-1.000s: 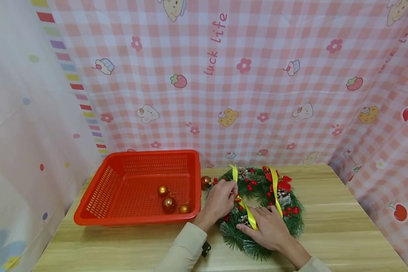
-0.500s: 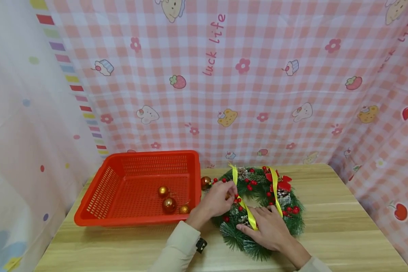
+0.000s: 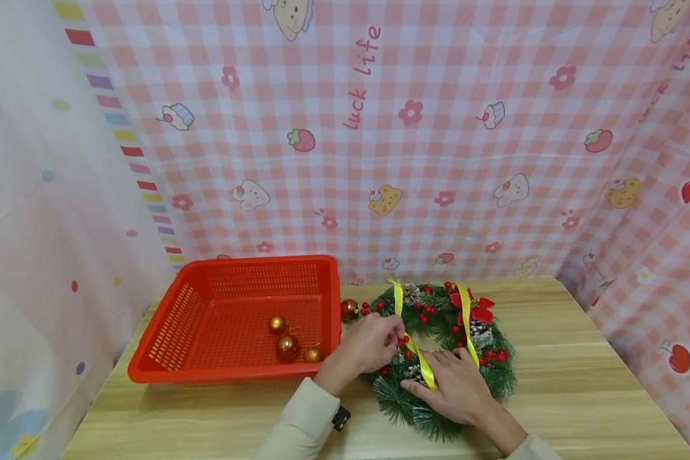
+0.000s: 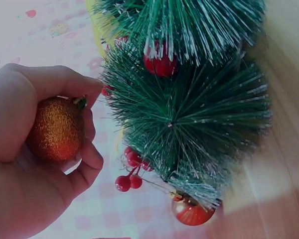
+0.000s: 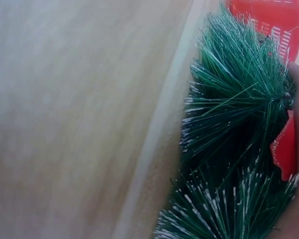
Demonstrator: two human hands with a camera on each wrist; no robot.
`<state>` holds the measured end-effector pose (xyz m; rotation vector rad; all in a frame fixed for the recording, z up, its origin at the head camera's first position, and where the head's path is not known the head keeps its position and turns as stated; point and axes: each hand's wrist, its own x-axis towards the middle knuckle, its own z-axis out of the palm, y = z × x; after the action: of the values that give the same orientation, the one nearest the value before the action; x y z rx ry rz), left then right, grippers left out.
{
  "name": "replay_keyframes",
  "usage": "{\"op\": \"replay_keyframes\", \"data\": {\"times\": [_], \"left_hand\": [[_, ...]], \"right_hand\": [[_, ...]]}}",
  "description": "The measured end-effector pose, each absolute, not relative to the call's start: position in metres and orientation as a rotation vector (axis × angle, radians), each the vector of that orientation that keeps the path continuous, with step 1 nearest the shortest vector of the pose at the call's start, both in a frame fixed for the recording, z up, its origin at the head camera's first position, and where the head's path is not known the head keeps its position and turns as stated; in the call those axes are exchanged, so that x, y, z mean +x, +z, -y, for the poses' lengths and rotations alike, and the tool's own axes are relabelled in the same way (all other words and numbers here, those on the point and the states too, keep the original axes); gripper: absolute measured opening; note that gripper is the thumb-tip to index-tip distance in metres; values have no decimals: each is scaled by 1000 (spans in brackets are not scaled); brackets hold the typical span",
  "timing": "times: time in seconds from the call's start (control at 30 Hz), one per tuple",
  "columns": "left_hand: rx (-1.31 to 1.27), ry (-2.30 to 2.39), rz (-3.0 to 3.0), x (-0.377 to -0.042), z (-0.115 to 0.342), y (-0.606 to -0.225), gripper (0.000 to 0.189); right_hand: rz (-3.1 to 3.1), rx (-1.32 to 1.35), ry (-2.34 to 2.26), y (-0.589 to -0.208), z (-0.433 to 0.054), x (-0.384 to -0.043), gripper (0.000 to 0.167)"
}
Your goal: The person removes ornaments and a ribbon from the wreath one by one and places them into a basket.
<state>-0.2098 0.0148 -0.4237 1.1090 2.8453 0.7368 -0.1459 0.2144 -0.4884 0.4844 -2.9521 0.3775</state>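
Left of our wreath, a basket is holding three baubles; our left grip is cupping a ball, cap wreathward, our right grip resting outstretched.

We have soft, even light in the head view and a faint shadow beneath the basket. In the left wrist view we find the wreath fairly crisp, the backdrop pale and out of focus, the lower bauble glinting; in the right, the tabletop blurs.

Pink/wht chk curtain behind wood tbl; red bskt on tbl's L.
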Motion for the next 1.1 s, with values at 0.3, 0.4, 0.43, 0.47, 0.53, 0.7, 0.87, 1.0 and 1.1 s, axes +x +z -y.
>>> {"op": "replay_keyframes", "data": {"times": [0.3,0.4,0.43,0.47,0.53,0.7,0.87,1.0,1.1], "left_hand": [[1275,730,-2903,-210,-25,-428,11],[1298,713,-2991,-212,-26,-431,12],[1287,709,-3012,-213,-25,-432,13],[1273,706,-3025,-214,-25,-433,14],[1213,719,-3025,-215,-24,-434,14],[1096,744,-2992,-215,-24,-434,16],[1101,730,-2964,-216,-25,-434,17],[1125,714,-2939,-217,-24,-433,18],[1141,719,-2907,-218,-22,-432,19]], "right_hand": [[2946,491,399,-489,-215,-146,75],[2959,486,414,-490,-214,-147,76],[2961,485,414,-490,-214,-147,76],[2960,484,414,-490,-214,-147,76],[2953,481,406,-490,-214,-147,75],[2936,483,387,-489,-214,-146,73],[2934,492,401,-489,-214,-146,73],[2928,491,403,-490,-214,-146,72],[2924,487,403,-489,-215,-145,71]]}}
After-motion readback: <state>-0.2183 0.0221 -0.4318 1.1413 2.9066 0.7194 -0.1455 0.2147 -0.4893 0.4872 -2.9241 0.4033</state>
